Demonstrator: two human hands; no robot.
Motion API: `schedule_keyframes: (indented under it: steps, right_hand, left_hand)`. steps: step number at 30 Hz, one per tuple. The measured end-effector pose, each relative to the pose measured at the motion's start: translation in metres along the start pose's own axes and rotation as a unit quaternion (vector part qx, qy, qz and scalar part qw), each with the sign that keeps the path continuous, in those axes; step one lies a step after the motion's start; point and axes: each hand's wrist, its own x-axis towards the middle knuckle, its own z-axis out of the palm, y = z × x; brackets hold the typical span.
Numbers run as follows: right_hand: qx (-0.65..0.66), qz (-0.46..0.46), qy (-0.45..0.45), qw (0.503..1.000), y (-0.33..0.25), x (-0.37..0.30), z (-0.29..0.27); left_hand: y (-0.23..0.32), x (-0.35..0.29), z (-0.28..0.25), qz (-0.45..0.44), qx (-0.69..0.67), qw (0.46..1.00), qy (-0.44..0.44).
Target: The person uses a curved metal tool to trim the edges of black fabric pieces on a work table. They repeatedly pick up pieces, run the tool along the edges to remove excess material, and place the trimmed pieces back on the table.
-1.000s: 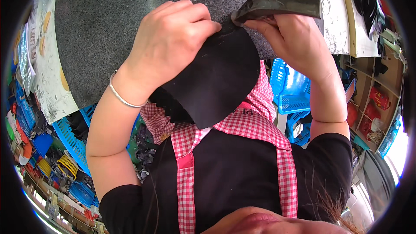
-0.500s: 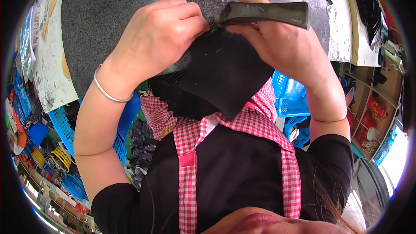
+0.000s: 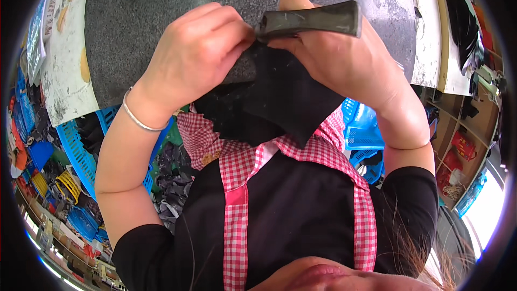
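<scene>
My right hand (image 3: 344, 56) is closed around a hammer (image 3: 312, 20), whose dark metal head lies across the fingers; its handle is hidden. The narrow end of the head is right beside the fingertips of my left hand (image 3: 202, 48). Those fingers are bent and pinched at the upper edge of a black sheet of soft material (image 3: 274, 94), perhaps leather or cloth. The sheet hangs over the near edge of the dark stone worktop (image 3: 140, 27), in front of my checked apron (image 3: 234, 226). Exactly what the left fingertips pinch is partly hidden.
White boards flank the worktop, a stained one (image 3: 64, 70) at left and another (image 3: 429, 32) at right. Blue plastic baskets (image 3: 78, 151) stand below on both sides. Black cut pieces (image 3: 460, 19) hang at the far right, above a shelf (image 3: 458, 113).
The hammer head has moved left, closer to my left fingertips, and my right hand has moved with it. The black sheet has shifted slightly and its lower corner hangs further right.
</scene>
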Motion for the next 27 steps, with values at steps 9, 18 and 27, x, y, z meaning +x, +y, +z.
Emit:
schedule_keyframes:
  steps: [9, 18, 27]
  right_hand:
    - [0.021, 0.015, 0.005, 1.000, -0.010, 0.002, 0.004]
    - [-0.045, -0.049, 0.051, 0.997, -0.011, -0.001, 0.011]
    - [0.186, 0.035, 0.082, 0.979, 0.013, -0.048, -0.002]
  left_hand:
    - [0.032, -0.035, -0.006, 0.018, -0.014, 1.000, 0.018]
    - [0.063, -0.039, 0.044, 0.072, -0.029, 0.997, 0.001]
    - [0.059, -0.074, 0.020, -0.048, -0.166, 0.934, -0.313]
